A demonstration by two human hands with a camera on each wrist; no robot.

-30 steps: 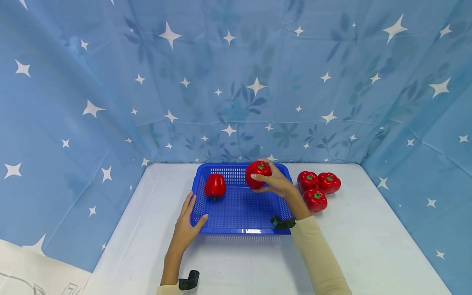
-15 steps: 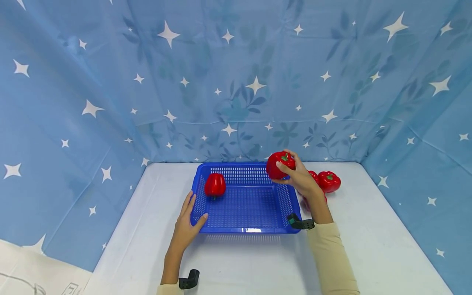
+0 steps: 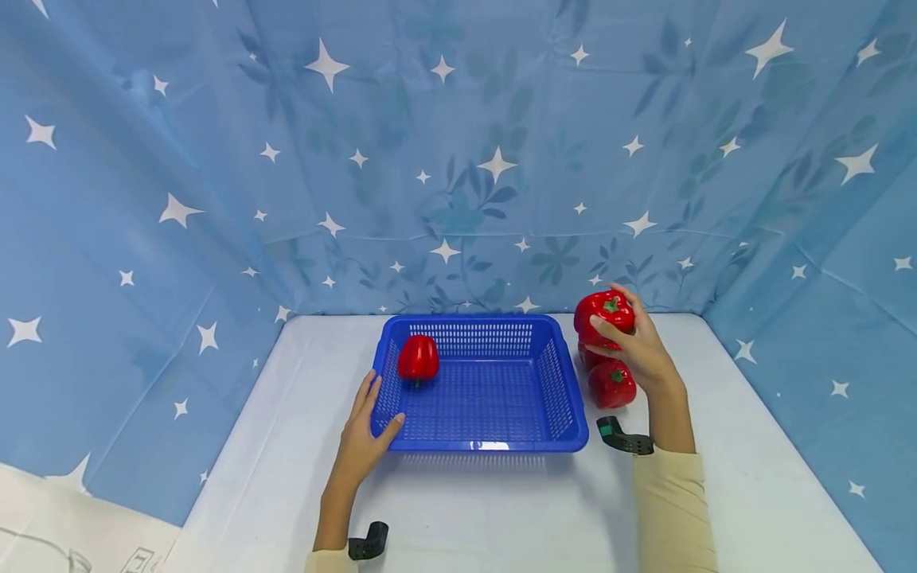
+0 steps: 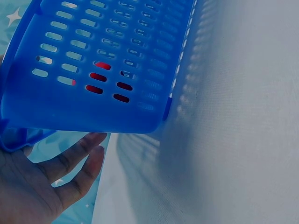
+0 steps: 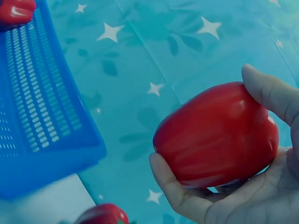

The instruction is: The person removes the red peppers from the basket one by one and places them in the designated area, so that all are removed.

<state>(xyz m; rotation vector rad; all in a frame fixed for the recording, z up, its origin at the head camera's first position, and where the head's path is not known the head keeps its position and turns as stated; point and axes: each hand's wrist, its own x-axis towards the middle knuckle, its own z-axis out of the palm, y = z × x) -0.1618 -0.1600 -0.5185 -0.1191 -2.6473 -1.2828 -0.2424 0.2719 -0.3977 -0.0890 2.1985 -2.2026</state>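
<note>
At far left a printed mark (image 3: 138, 560) is too small to read. The left hand (image 3: 361, 438) points away from the person, fingers spread, along the left rim of the basket (image 3: 466, 447), in which one pepper (image 3: 419, 358) lies. Past the basket's right rim the right hand (image 3: 641, 346), bent left at the wrist, pinches a second pepper (image 3: 600, 313) between thumb and fingers, partly hiding other peppers (image 3: 612, 387) on the table (image 3: 752, 477)

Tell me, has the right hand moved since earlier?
Yes, rightward in the head view: the right hand went from over the blue basket to beyond it.
</note>
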